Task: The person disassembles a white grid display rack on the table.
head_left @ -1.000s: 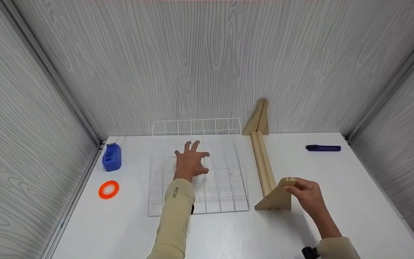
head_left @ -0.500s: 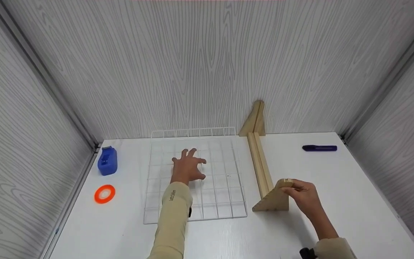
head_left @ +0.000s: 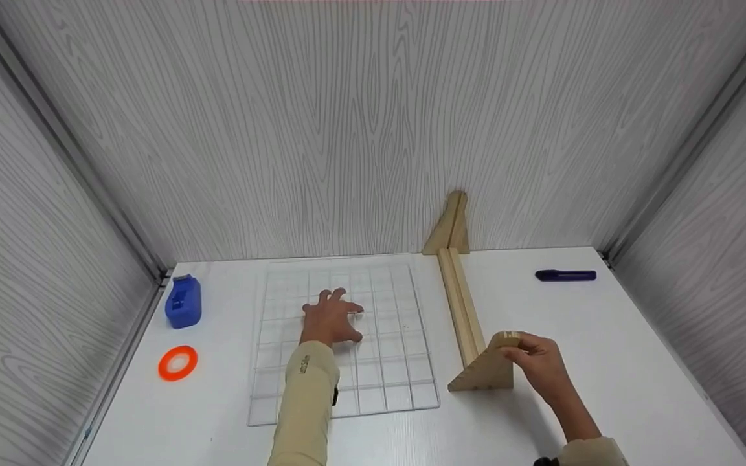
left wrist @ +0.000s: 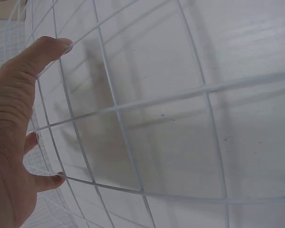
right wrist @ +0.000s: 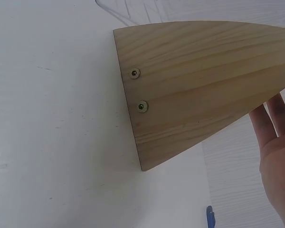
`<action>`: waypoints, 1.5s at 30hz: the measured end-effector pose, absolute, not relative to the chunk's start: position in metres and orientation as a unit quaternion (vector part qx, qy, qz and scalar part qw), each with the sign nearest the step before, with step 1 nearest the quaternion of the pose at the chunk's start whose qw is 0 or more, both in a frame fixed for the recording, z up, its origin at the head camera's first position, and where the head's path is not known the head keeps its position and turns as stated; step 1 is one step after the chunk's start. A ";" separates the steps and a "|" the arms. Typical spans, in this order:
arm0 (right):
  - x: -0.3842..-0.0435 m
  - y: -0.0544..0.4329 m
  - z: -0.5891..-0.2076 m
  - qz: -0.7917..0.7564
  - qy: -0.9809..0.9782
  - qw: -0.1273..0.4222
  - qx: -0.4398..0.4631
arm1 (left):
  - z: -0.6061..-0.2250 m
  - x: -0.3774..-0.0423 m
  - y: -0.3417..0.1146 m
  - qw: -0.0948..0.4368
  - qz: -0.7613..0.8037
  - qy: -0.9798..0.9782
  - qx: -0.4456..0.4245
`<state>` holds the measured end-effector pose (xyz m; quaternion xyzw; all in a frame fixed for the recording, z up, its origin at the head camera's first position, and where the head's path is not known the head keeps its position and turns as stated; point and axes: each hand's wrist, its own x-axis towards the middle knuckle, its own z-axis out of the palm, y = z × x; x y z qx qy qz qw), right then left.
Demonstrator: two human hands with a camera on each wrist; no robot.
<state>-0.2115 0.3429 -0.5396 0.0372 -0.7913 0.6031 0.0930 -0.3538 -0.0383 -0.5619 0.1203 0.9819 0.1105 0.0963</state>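
Note:
My left hand (head_left: 329,322) lies spread over a white wire grid panel (head_left: 383,359). In the left wrist view its thumb (left wrist: 47,50) and fingertips touch the wires, fingers stretched apart. The grid lies almost flat, close over the white table. To its right, my right hand (head_left: 538,362) pinches the rounded top of the near end piece of a wooden stand (head_left: 460,304). This stand has two upright tapered ends joined by a grooved crossbar. The right wrist view shows the near end piece (right wrist: 199,80) with two bolts; the fingertips are partly cut off there.
A blue tape dispenser (head_left: 184,301) and an orange ring of tape (head_left: 177,363) lie at the left. A dark purple utility knife (head_left: 565,276) is at the back right. Grey wood-grain walls (head_left: 321,129) enclose the table (head_left: 172,433) behind and on both sides.
The grid's far edge, raised against the back wall before, has come down toward the table along with my left hand. My right hand keeps its pinch on the stand. The head view has shifted slightly.

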 end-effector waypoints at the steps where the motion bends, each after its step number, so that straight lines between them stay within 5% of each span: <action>1: -0.211 0.343 -0.541 0.605 -0.790 0.092 0.037 | -0.563 -0.353 -0.039 0.100 0.109 0.981 0.123; 45: -0.210 0.342 -0.545 0.607 -0.788 0.100 0.038 | -0.558 -0.343 -0.044 0.171 0.136 0.964 0.149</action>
